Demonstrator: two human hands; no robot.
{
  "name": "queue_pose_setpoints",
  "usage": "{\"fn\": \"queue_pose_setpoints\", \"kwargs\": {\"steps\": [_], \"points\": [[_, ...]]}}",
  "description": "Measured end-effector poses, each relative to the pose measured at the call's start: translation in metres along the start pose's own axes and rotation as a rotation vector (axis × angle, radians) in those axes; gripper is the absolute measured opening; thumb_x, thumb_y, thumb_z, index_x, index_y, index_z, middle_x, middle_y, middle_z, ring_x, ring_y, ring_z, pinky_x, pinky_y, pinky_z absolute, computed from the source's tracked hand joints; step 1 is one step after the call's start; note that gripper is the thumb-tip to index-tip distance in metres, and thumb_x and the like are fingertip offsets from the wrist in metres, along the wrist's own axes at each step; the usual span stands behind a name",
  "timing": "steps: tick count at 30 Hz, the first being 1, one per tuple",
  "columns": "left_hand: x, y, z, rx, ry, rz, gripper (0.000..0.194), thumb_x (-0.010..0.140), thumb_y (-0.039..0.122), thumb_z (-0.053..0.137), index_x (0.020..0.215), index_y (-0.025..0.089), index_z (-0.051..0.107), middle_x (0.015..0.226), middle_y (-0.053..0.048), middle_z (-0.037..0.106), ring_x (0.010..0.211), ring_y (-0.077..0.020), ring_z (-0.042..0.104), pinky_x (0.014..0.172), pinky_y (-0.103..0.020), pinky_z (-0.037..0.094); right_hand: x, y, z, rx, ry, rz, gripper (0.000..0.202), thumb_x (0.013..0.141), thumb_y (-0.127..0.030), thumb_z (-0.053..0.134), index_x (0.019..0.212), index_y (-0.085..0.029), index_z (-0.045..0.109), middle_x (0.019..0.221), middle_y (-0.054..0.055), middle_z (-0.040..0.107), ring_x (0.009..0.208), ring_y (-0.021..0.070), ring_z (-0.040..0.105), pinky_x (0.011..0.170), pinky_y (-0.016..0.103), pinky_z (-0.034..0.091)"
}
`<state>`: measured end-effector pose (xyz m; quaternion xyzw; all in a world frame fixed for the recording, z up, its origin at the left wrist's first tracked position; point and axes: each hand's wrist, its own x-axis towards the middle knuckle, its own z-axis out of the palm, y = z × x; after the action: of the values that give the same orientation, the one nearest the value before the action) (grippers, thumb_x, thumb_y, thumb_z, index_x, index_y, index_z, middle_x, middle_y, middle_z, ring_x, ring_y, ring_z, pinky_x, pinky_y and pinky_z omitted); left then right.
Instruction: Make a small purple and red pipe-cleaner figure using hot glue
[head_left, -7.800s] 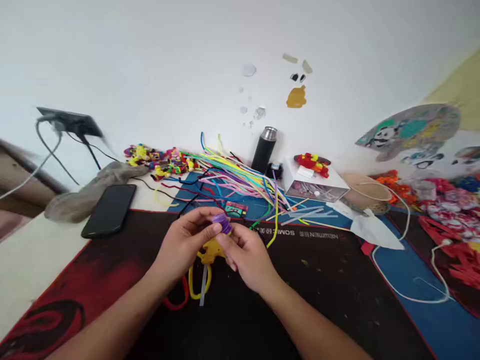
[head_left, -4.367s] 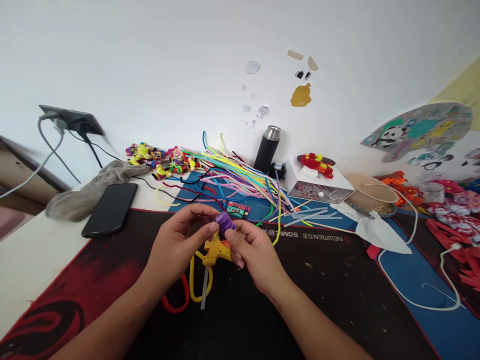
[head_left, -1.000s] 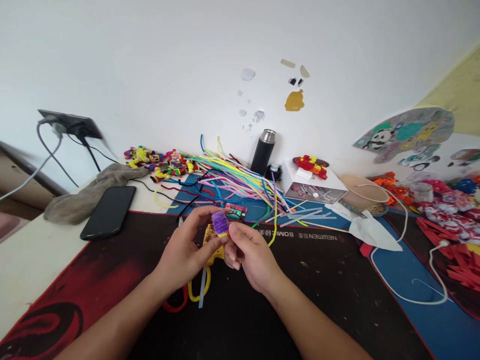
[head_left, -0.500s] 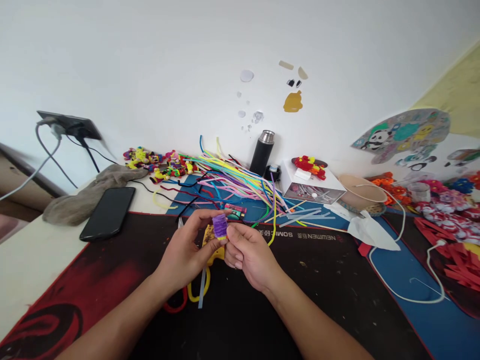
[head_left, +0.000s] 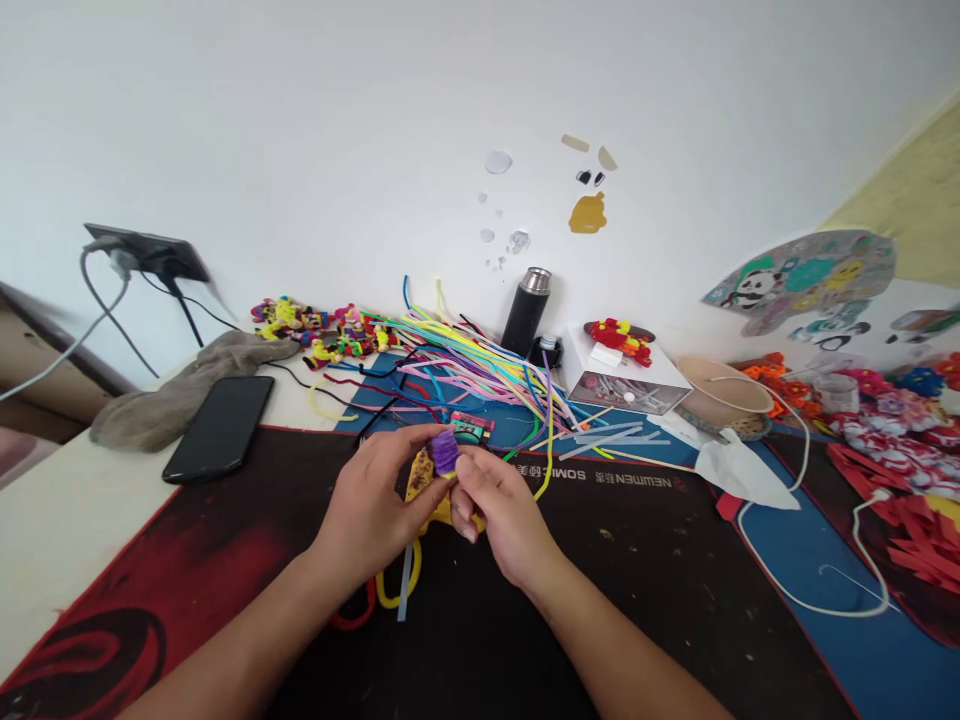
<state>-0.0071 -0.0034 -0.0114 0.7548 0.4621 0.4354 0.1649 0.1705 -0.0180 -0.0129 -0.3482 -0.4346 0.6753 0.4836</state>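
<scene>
A small purple fuzzy coil of pipe cleaner (head_left: 445,452) with a bit of yellow at its lower end is held between my two hands. My left hand (head_left: 375,497) pinches it from the left, thumb below and fingers above. From the right, my right hand (head_left: 502,505) grips its lower end between thumb and curled fingers. Beneath them lies a yellow object with dark stains (head_left: 420,478), partly covered by the hands. Scissors with a red loop and a yellow loop (head_left: 388,603) lie under my left hand, beside a thin translucent strip (head_left: 406,585).
A pile of coloured pipe cleaners (head_left: 480,365) spreads behind the hands. Beyond stand a black thermos (head_left: 525,315) and a white drawer box (head_left: 626,375). A phone (head_left: 219,428) lies at left; a white cable (head_left: 810,605) loops at right. Small colourful figures (head_left: 322,335) sit by the wall.
The purple coil has tilted slightly between the fingers, and the right fingers have shifted a little on its lower end. The view has moved slightly.
</scene>
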Motion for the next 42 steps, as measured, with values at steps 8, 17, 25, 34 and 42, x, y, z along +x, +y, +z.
{"fn": "queue_pose_setpoints", "kwargs": {"steps": [8,17,25,34,42], "points": [[0.0019,0.0025,0.0015,0.234,0.073,0.262,0.029,0.098,0.022,0.067,0.127,0.022,0.066,0.107,-0.008,0.086,0.093,-0.0262,0.081,0.089,-0.038,0.059,0.0011,0.0019,-0.001,-0.15,0.003,-0.044,0.053,0.091,-0.068,0.08,0.108,-0.018,0.071,0.066,-0.009,0.05,0.046,0.0073,0.04,0.043,0.023,0.031],[0.0012,0.0018,0.0032,0.263,0.103,0.319,0.028,0.099,0.022,0.066,0.127,0.021,0.066,0.103,-0.007,0.086,0.086,-0.0251,0.08,0.086,-0.038,0.058,-0.0012,0.0003,0.0008,-0.239,-0.005,-0.073,0.051,0.094,-0.069,0.075,0.096,-0.019,0.066,0.061,-0.01,0.045,0.045,0.0069,0.036,0.043,0.022,0.026],[0.0008,0.0011,0.0039,0.262,0.091,0.307,0.026,0.1,0.023,0.065,0.126,0.021,0.067,0.105,-0.007,0.087,0.089,-0.0258,0.082,0.087,-0.039,0.059,0.0007,-0.0002,-0.0013,-0.26,-0.009,-0.074,0.051,0.093,-0.069,0.075,0.089,-0.019,0.065,0.058,-0.01,0.043,0.045,0.007,0.035,0.044,0.023,0.026],[-0.0007,0.0015,0.0029,0.142,0.087,0.173,0.034,0.101,0.027,0.067,0.134,0.029,0.067,0.122,-0.004,0.085,0.105,-0.025,0.082,0.091,-0.037,0.061,-0.0009,-0.0036,-0.0001,-0.075,-0.069,-0.02,0.05,0.094,-0.068,0.076,0.104,-0.019,0.07,0.055,-0.01,0.048,0.045,0.009,0.039,0.046,0.023,0.033],[-0.0018,-0.0009,0.0043,0.114,0.084,0.158,0.036,0.099,0.026,0.07,0.134,0.031,0.067,0.122,-0.002,0.085,0.105,-0.0238,0.082,0.092,-0.035,0.062,0.001,0.0,-0.001,-0.067,-0.05,0.008,0.05,0.093,-0.068,0.077,0.091,-0.019,0.069,0.052,-0.01,0.046,0.043,0.0081,0.035,0.045,0.023,0.029]]}}
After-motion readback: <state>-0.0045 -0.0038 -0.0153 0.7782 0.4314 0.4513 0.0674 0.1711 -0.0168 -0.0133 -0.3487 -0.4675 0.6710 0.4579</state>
